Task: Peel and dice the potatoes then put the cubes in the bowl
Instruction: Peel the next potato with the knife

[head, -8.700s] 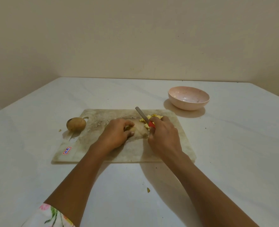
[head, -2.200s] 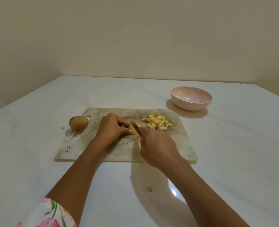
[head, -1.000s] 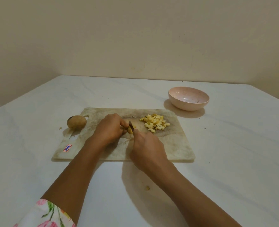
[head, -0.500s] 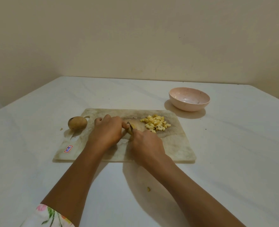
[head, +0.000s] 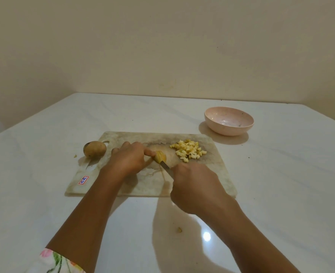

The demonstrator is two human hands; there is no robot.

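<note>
Here the left hand (head: 128,160) curls over a small piece (head: 159,157) of potato near the middle of the board (head: 217,170). Its forefinger tip and thumb pinch the piece, which is rounded, yellow and moist-looking, with faint cut lines across its top. The right hand (head: 194,184) is closed in a fist round the knife (head: 165,166). The handle is hidden inside the fist, and only a short, narrow stretch of grey metal blade shows, its tip touching the near side of the piece.

The board is a flat rectangle with rounded corners, pale and marbled, with a brownish wet stain across its middle. A small red, white and blue sticker (head: 83,180) sits near its near-left corner.

On the far right part of the board lies a loose heap of cubes (head: 189,150), pale yellow and roughly square. They are near the piece but apart from it. A whole potato (head: 94,148), oval with smooth tan skin, sits at the board's left edge by the handle slot.

The bowl (head: 229,132) stands on the table (head: 280,184) beyond the board's far right corner, apart from the cubes. It is round, shallow and pale pink, glossy inside with a few dark specks. The table is white, smooth and shiny, and a lamp glare shows by the right forearm. A tiny yellow scrap (head: 179,230) lies on the table between the forearms. A floral sleeve (head: 58,262) covers the left upper arm.
</note>
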